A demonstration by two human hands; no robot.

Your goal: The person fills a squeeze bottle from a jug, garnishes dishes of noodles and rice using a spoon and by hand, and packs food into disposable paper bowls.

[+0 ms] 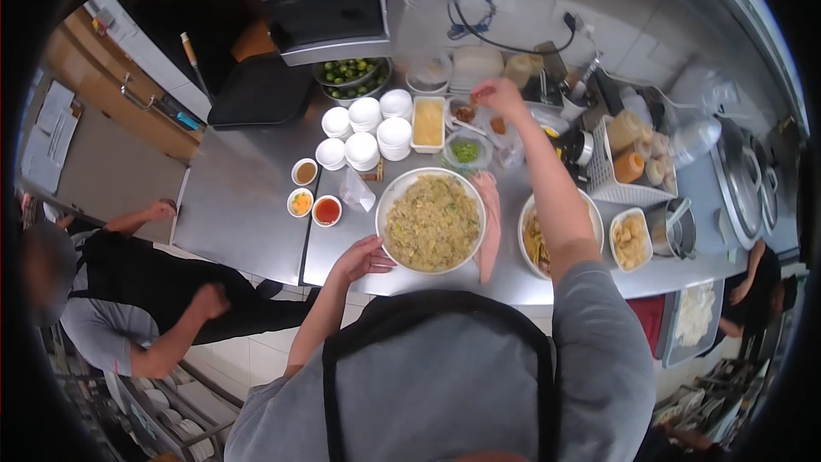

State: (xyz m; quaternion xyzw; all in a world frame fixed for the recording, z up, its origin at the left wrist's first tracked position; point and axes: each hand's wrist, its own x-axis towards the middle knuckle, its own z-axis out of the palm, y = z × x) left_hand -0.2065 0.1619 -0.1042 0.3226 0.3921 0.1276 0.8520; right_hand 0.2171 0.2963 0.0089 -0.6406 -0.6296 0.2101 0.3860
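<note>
A white bowl [382,235] heaped with fried rice [432,222] sits at the front edge of the steel counter. My left hand [366,258] holds the bowl's left side, fingers against its wall. My right hand [499,97] reaches to the back of the counter, above small containers of reddish-brown food [463,114]. Its fingertips are pinched together; what is between them is too small to make out. Just below is a tub of chopped green onion [465,151]. A pink cloth [487,227] lies along the bowl's right side.
Stacked white cups [363,151], a yellow-filled tray [428,123] and sauce cups [327,210] stand at left. Under my right forearm is another bowl [528,248]; beside it are a dish of fried pieces [630,239] and a bottle basket [611,180]. A co-worker [145,308] stands left.
</note>
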